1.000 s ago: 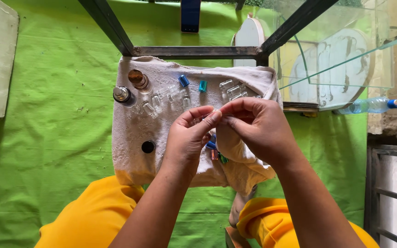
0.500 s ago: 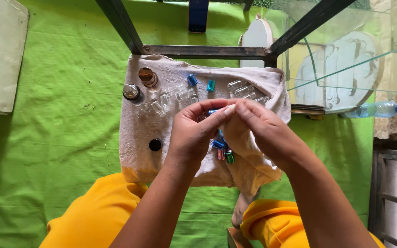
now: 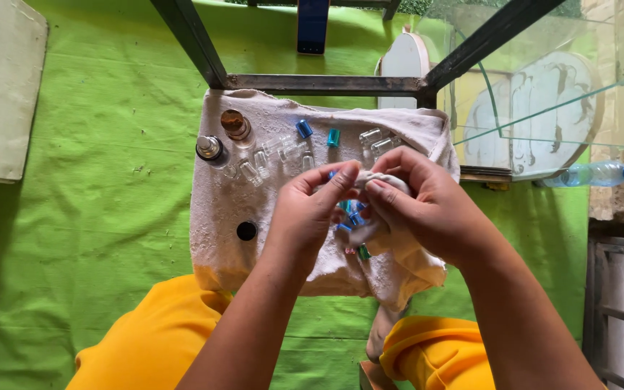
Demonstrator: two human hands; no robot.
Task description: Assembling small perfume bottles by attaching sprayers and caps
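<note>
My left hand (image 3: 310, 209) and my right hand (image 3: 427, 209) meet over a white towel (image 3: 218, 217) spread on a green cloth. Both pinch a bunched fold of that towel (image 3: 388, 180) between thumb and fingers; whether a small item sits inside the fold is hidden. Under the hands lie small blue, green and red caps (image 3: 352, 217). Behind them on the towel stand several tiny clear glass vials (image 3: 254, 170), a blue cap (image 3: 304, 129) and a teal cap (image 3: 334, 137).
A brown-topped bottle (image 3: 235, 124), a metal-capped bottle (image 3: 209, 148) and a black round cap (image 3: 246, 230) sit on the towel's left part. A dark metal frame (image 3: 312, 83) crosses behind. Glass panes (image 3: 543, 94) and a plastic water bottle (image 3: 594, 173) lie at right. My knees in orange cloth (image 3: 146, 347) are below.
The view has shifted slightly. My hands stay together over the towel, and the fingers now press a bunched fold of towel where a small blue piece showed before.
</note>
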